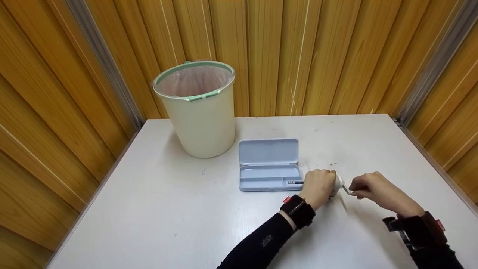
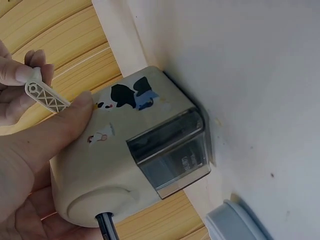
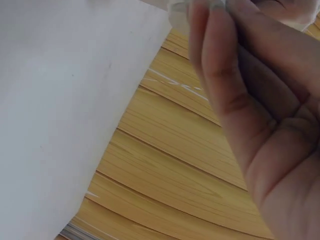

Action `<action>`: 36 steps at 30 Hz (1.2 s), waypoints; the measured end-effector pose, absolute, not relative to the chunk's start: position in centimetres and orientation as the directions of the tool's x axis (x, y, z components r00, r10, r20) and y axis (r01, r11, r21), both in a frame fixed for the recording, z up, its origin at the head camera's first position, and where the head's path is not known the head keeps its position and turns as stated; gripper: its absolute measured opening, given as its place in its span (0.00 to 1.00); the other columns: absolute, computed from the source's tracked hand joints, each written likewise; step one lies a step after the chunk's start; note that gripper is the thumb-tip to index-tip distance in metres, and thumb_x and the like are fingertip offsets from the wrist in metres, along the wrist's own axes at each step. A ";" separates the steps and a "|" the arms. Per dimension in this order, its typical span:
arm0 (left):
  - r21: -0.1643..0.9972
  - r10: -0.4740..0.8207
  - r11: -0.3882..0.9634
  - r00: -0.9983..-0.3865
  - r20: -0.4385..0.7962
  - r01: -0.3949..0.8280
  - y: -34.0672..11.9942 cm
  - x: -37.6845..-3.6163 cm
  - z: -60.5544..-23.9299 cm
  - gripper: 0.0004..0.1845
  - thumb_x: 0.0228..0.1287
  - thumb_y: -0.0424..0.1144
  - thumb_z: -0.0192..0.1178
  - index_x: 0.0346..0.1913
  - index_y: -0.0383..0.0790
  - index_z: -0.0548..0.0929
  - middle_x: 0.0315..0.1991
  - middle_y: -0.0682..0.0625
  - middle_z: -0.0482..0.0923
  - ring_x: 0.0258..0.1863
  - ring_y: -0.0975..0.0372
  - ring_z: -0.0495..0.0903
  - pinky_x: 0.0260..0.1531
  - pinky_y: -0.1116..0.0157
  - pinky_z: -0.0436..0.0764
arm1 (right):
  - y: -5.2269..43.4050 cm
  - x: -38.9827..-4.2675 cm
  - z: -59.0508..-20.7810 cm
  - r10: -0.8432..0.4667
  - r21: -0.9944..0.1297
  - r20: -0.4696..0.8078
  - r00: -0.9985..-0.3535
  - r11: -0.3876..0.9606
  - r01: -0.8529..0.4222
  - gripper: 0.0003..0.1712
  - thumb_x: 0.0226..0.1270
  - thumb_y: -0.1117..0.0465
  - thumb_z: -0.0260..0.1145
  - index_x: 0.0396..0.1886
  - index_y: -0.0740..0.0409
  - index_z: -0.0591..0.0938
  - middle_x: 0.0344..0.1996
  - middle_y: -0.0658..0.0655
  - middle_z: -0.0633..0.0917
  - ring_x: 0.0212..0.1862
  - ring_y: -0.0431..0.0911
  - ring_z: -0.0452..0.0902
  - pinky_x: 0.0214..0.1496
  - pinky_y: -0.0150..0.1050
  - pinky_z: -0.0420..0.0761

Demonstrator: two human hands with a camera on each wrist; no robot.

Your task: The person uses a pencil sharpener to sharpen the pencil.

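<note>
My left hand (image 1: 319,186) grips a cream hand-crank pencil sharpener (image 2: 120,145) with cartoon animal pictures and a clear shavings drawer (image 2: 175,165). A dark pencil (image 2: 106,227) is stuck in the sharpener's front hole; in the head view its end shows left of the hand, over the pencil case. My right hand (image 1: 381,190) pinches the knob of the crank (image 2: 47,97) at the sharpener's back, between thumb and fingers. Just left of the left hand lies a light blue pencil case (image 1: 269,151), its lid open and its compartments facing up.
A cream bin (image 1: 199,123) with a green rim and a clear liner stands at the back left of the white table (image 1: 149,216). Wood-patterned walls (image 1: 280,56) rise behind the table and on both sides. Small dark marks dot the tabletop.
</note>
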State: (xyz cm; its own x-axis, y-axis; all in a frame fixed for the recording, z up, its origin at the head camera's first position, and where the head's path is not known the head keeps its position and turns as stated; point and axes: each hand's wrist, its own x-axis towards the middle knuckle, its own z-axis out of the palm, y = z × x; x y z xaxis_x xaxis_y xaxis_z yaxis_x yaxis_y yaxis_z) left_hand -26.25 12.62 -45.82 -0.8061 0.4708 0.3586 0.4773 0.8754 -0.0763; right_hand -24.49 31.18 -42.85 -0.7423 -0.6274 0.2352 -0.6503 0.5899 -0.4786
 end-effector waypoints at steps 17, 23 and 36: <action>-0.097 0.499 0.858 -0.774 0.390 0.505 12.3 -26.5 -46.1 0.08 0.52 0.44 0.71 0.36 0.55 0.85 0.30 0.64 0.85 0.24 0.69 0.80 0.22 0.74 0.77 | 30.1 -23.2 -43.8 -0.416 -0.334 0.508 -0.754 0.712 -0.618 0.10 0.50 0.74 0.73 0.29 0.56 0.86 0.27 0.51 0.89 0.31 0.31 0.81 0.29 0.27 0.79; -0.125 0.525 0.843 -0.749 0.405 0.523 12.0 -26.7 -46.2 0.09 0.53 0.44 0.71 0.39 0.54 0.85 0.32 0.63 0.86 0.26 0.69 0.83 0.25 0.74 0.80 | 29.8 -23.3 -44.0 -0.359 -0.322 0.575 -0.735 0.726 -0.607 0.10 0.49 0.75 0.73 0.29 0.58 0.86 0.27 0.53 0.89 0.31 0.34 0.82 0.32 0.21 0.76; -0.135 0.568 0.812 -0.717 0.404 0.568 11.7 -27.1 -46.3 0.11 0.52 0.45 0.72 0.39 0.52 0.85 0.32 0.63 0.86 0.27 0.68 0.84 0.26 0.73 0.81 | 29.2 -23.8 -45.3 -0.262 -0.286 0.716 -0.647 0.735 -0.615 0.12 0.42 0.79 0.73 0.28 0.65 0.86 0.27 0.57 0.89 0.30 0.45 0.85 0.39 0.14 0.75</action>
State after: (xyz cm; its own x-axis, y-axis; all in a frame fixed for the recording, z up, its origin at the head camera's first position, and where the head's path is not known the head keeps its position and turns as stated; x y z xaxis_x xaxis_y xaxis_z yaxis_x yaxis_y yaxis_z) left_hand -27.10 11.72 -46.29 -0.7167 0.5685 0.4039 0.5680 0.8119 -0.1348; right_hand -23.76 29.19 -45.34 -0.6466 -0.2620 0.7164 -0.6150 0.7347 -0.2865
